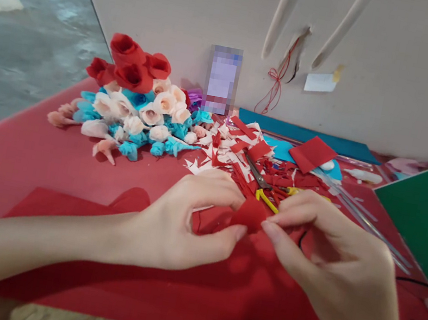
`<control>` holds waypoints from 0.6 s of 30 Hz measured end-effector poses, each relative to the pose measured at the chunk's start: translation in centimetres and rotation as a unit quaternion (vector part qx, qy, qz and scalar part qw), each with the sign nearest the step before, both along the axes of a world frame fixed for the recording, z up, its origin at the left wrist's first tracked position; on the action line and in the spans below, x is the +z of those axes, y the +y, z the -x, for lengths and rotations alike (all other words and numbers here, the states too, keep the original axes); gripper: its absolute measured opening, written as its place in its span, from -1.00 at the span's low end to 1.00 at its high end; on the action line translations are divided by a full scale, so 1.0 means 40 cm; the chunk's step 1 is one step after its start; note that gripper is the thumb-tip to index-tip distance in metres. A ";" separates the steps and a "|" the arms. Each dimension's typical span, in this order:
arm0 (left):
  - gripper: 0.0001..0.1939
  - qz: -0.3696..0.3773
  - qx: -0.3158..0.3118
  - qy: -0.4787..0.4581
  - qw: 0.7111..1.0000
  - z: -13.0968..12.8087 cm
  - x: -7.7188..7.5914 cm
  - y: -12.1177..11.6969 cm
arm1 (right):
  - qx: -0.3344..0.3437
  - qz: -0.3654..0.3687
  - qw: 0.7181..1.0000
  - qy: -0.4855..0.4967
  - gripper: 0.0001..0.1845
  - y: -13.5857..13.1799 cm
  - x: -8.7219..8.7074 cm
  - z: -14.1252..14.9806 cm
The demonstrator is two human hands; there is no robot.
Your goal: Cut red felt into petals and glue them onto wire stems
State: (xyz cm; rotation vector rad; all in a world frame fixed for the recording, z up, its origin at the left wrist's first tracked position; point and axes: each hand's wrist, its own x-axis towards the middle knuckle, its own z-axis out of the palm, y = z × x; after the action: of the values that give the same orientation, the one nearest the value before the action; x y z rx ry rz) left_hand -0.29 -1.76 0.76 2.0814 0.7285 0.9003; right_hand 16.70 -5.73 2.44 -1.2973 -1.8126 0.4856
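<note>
Between my two hands is a small piece of red paper (250,216). My left hand (186,221) pinches its left side between thumb and fingers. The fingertips of my right hand (330,252) are closed on its right edge. Below them a large red sheet (189,299) lies across the front of the table. Just beyond my hands, scissors with yellow handles (267,200) rest among red and white paper scraps (233,147).
Red, white, blue and pink paper flowers (136,107) are heaped at the back left. A blurred phone-like screen (222,80) leans against the wall. A square red piece (312,154), clear sticks (372,226) and a green board (427,219) lie to the right.
</note>
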 end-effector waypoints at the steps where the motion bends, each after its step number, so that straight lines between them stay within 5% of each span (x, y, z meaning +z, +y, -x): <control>1: -0.85 -0.005 -0.003 -0.004 1.000 0.000 0.000 0.001 | -0.001 -0.007 1.000 0.004 -0.81 0.001 -0.002 0.000; 18: -0.87 -0.017 0.025 -0.002 1.000 -0.005 -0.019 0.005 | 0.012 -0.042 0.999 0.009 -0.80 0.000 -0.022 0.003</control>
State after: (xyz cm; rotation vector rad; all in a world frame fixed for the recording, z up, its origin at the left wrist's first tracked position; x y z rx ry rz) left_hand -0.08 -1.56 0.00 2.0983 0.7717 0.9500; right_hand 16.57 -5.73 1.55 -1.2126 -1.8155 0.4286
